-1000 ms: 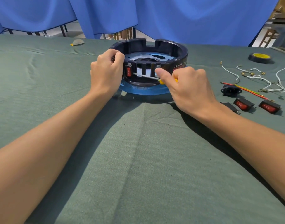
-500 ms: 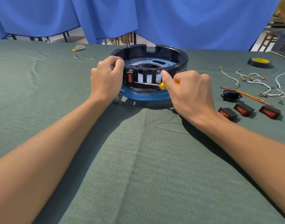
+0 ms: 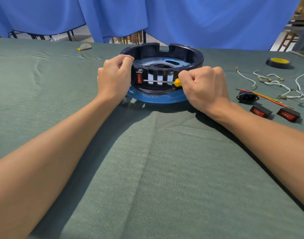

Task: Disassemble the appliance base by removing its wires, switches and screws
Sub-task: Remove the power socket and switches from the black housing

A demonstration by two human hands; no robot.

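The base (image 3: 197,56) sits mid-table on the green cloth (image 3: 147,169), and the left hand (image 3: 113,78) grips its near-left rim with curled fingers. The right hand (image 3: 204,85) is fisted round the yellow handle of a screwdriver (image 3: 158,81), whose shaft lies level across the front wall, tip at the red switch (image 3: 139,78) set there. To the right lie wires (image 3: 275,83), a socket (image 3: 247,97), two loose switches (image 3: 260,111) and a tape roll (image 3: 278,62)

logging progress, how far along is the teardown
Done: wires, a socket and two switches lie loose on the cloth at right. In hand: the left hand steadies the base; the right hand holds a screwdriver, tip at a red switch mounted in the base. Left: that switch; remaining screws cannot be told.
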